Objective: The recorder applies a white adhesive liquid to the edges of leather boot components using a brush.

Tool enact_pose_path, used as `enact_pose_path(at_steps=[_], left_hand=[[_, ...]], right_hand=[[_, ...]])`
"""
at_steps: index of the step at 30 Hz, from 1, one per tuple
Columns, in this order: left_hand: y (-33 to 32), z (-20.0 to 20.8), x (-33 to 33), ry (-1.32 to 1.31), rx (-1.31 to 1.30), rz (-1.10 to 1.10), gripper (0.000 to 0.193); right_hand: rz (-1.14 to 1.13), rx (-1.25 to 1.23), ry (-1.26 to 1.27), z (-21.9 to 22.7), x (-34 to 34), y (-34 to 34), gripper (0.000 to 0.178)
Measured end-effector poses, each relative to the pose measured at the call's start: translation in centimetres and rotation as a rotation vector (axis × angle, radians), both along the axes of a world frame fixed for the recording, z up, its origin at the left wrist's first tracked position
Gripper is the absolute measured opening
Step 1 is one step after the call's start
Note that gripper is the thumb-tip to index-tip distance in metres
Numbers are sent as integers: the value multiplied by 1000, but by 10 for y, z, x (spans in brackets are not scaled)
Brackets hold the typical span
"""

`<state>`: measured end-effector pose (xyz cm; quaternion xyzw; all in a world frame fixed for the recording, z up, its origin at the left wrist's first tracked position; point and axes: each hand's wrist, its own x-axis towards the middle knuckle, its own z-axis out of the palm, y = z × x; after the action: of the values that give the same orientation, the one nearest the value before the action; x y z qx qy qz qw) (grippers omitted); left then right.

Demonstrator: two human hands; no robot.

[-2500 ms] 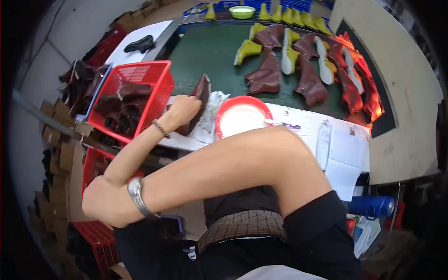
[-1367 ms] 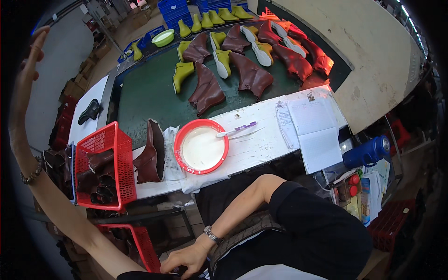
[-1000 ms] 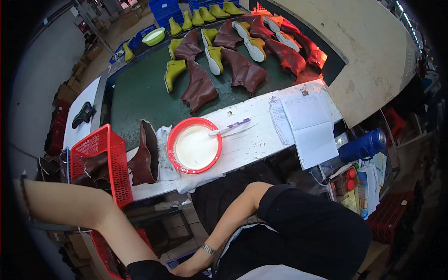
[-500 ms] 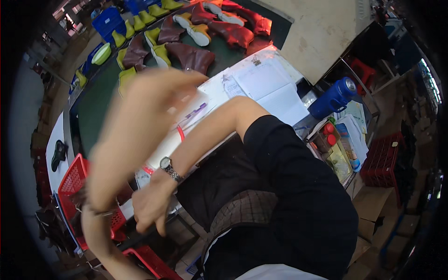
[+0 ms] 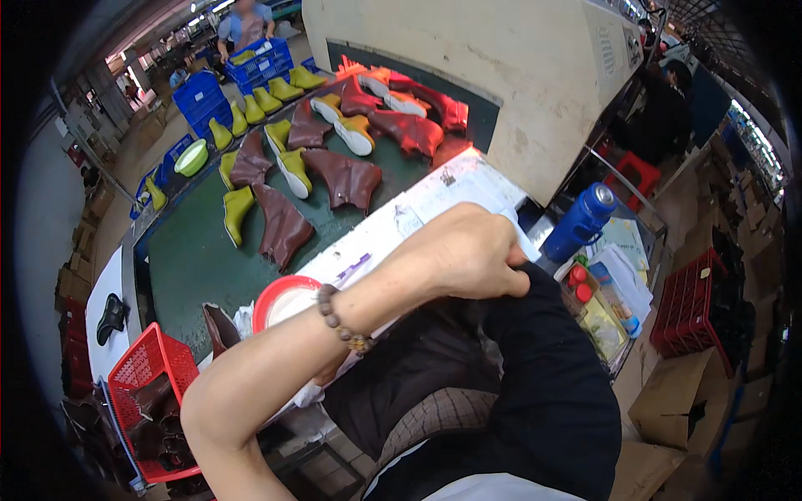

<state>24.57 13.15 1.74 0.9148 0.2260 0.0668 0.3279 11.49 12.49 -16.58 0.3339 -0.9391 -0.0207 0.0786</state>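
My left hand [image 5: 476,255] is closed at the edge of the black sleeve [image 5: 539,334] on my right arm, its fingers pinching the cloth. A beaded bracelet [image 5: 331,311] circles my left wrist, and that forearm crosses over my right one. Of my right hand [image 5: 332,367], only a small patch of skin shows beneath the left wrist; its fingers are hidden. Close to it lies a whitish cloth [image 5: 307,394]. Beyond the left forearm stands a red-rimmed bowl [image 5: 266,302] with white content. Boots with brown shafts [image 5: 282,225] and yellow-green feet [image 5: 236,213] lie on the green belt [image 5: 188,267].
A large pale machine [image 5: 535,83] stands over the belt, red light glowing at its opening. Right of me are a blue flask [image 5: 582,219] and a tray [image 5: 603,321]. A red basket [image 5: 150,359] holds brown pieces at left. Blue crates [image 5: 200,102] and a person [image 5: 246,25] are farther off.
My left hand has swung across to the right and closed on the right sleeve. My right hand, with its watch, is now mostly covered. The head view has tilted upward.
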Motion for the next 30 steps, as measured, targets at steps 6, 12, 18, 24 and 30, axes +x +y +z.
enact_pose_path(at_steps=[6,12,18,24,30], left_hand=[[-65,-18,21,-478,1588,-87,13],[-115,-89,-9,-1097,-462,431,41],[-131,-172,38,-612,-1087,-168,79],[-136,-163,31,-849,-1132,-180,96],[-119,-152,25,-981,-514,-209,32]], right_hand=[[-77,47,-34,9,45,60,13],[-500,280,7,79,123,133,14],[-683,330,55,130,152,131,14],[-842,247,-162,104,192,128,15],[-989,229,-212,85,214,138,14]])
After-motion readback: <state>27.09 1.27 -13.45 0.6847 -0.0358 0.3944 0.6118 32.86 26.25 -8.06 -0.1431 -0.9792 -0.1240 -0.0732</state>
